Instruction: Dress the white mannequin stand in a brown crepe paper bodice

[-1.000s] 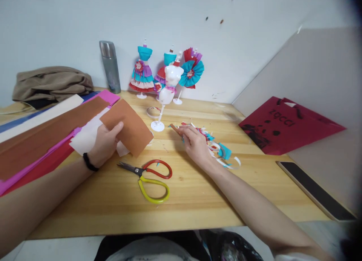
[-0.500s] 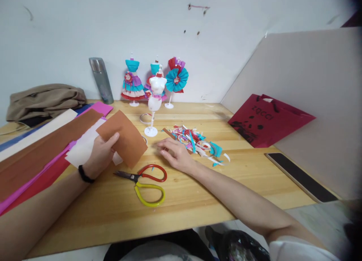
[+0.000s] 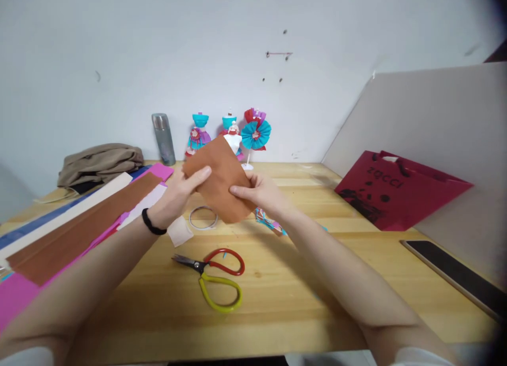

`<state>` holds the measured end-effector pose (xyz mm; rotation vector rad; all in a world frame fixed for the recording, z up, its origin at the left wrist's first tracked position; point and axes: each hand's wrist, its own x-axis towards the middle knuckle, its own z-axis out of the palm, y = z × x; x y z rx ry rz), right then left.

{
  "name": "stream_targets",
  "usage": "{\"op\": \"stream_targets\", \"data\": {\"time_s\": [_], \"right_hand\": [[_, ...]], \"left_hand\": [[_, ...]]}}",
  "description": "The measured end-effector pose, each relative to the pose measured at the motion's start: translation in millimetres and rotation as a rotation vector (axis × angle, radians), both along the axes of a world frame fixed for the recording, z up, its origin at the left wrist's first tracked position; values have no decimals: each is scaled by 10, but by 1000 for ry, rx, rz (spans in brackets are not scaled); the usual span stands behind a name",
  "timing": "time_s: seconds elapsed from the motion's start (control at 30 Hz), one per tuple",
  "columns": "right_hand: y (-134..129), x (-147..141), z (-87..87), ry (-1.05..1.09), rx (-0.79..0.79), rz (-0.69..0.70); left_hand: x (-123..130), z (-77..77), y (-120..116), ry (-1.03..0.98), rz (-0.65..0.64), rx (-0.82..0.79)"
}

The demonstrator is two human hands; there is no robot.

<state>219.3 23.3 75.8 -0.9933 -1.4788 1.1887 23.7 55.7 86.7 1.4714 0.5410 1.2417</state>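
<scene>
A brown sheet of crepe paper is held up above the table between both hands. My left hand pinches its left edge, thumb on the near face. On the right edge, my right hand grips it the same way; the fingers behind the sheet are hidden. Below lie scissors with one red and one yellow handle, blades pointing left. Behind the sheet a small white mannequin is mostly covered. A ring of narrow tape or wire and a pale paper piece rest under the hands.
Long coloured paper strips and a folded brown cloth lie at left. Against the wall stand a flask and dressed mannequins. Paper scraps sit behind my right forearm. At right are a red bag and a phone.
My right hand has risen from beside the scraps and taken hold of the brown paper's right edge. My left hand has lifted the sheet toward the middle. The camera view has tilted up.
</scene>
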Motion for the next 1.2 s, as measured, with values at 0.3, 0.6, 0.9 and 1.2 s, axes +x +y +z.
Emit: {"op": "stream_targets", "data": {"time_s": [0.3,0.6,0.9,1.2], "right_hand": [[-5,359,433,-405,36,197],[221,742,333,-104,148,-109],[351,750,215,13,200,-261],[381,784,181,161,358,-204]], "left_hand": [[-31,341,352,407,-121,45],[175,99,436,118,-143,-209],[158,49,558,25,-21,-71],[51,57,580,-42,-77,17]]}}
